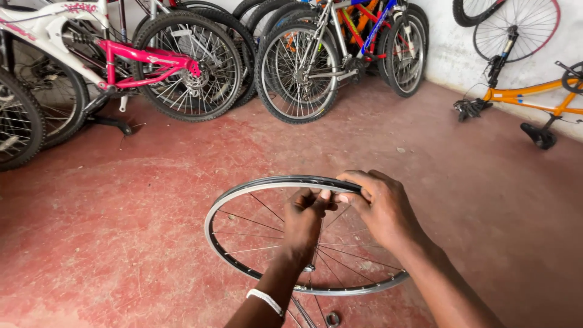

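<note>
Head cam: both hands, left hand (305,220) & right hand (379,205), pinch-grip far edge of bare wheel rim (243,189), wrists bent.

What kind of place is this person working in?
Probably a bicycle repair shop or storeroom. Several bicycles lean in a row against the wall, an orange bike lies upturned, and both hands, left hand and right hand, grip a bare spoked wheel rim above the red floor.
</note>
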